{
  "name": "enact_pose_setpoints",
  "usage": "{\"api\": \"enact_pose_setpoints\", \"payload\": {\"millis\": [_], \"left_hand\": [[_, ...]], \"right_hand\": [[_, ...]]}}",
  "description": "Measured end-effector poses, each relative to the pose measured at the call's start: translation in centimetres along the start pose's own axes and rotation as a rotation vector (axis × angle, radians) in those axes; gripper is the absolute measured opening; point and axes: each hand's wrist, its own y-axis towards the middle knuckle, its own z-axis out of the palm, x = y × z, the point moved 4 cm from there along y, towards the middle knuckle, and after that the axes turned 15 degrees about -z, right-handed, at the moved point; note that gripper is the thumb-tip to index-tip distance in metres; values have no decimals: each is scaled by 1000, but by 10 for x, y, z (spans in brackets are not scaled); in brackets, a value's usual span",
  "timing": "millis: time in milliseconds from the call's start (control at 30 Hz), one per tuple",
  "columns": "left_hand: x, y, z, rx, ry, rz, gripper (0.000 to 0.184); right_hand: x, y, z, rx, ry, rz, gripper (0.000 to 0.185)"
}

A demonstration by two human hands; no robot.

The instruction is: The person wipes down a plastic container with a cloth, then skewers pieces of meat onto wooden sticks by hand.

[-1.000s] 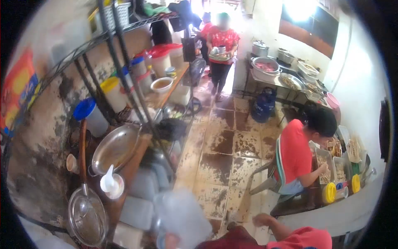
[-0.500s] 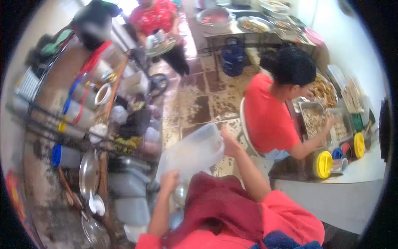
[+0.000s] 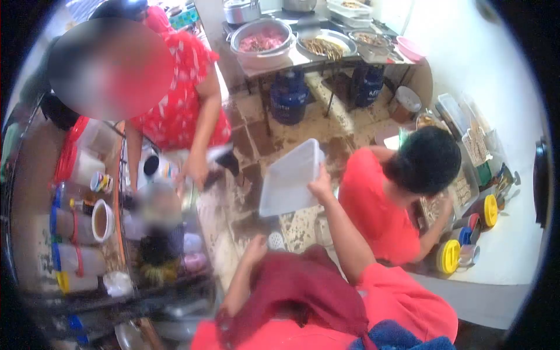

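Note:
A translucent plastic container is tilted in front of me, its broad side towards me. My right hand grips its right edge. My left hand is below and apart from the container, its fingers loosely curled with nothing visible in them. Beside that hand is a pale round perforated object, which I cannot make out further. A maroon cloth or apron covers my front.
A seated co-worker in red handles food in metal trays at the right counter. Another person in a patterned red top bends over the left shelf. Ahead, a table bears a basin; blue gas cylinders stand underneath.
My left hand has come off the container, which my right hand now holds farther forward and more upright. The person in the patterned top has come closer at the left shelf.

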Motion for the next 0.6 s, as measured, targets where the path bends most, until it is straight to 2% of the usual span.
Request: {"api": "enact_pose_setpoints", "payload": {"millis": [33, 133, 167, 200, 267, 300, 333, 400, 433, 467, 533, 567, 600], "left_hand": [[-15, 22, -5, 54, -84, 75, 38], [-71, 77, -28, 223, -172, 74, 35], [-111, 80, -52, 354, -265, -50, 34], [-115, 119, -40, 319, -352, 67, 34], [-171, 152, -59, 372, -183, 47, 30], [-196, 165, -70, 366, -199, 4, 30], [-208, 193, -68, 320, -268, 103, 30], [-232, 223, -80, 214, -342, 102, 30], [-248, 230, -98, 291, -246, 28, 31], [-257, 246, -114, 365, -157, -39, 32], [-234, 288, -128, 402, -532, -357, 42], [-218, 302, -136, 439, -756, -478, 59], [-206, 308, -143, 470, -967, -601, 77]], "right_hand": [[9, 23, -5, -39, -59, 11, 87], [18, 83, -10, -102, -23, 176, 87], [19, 100, -11, -143, -59, 251, 86], [21, 118, -10, -187, -96, 323, 84], [13, 150, -5, -253, -138, 439, 84], [1, 166, 5, -280, -135, 483, 85], [2, 176, 9, -302, -137, 525, 87], [-1, 202, 20, -216, -53, 618, 88], [-10, 219, 27, -186, -36, 669, 89], [-60, 246, 44, -219, -18, 652, 89], [-157, 294, 97, -110, -211, 602, 74], [-202, 318, 122, -60, -309, 576, 67], [-178, 327, 135, 25, -316, 573, 65]]}}
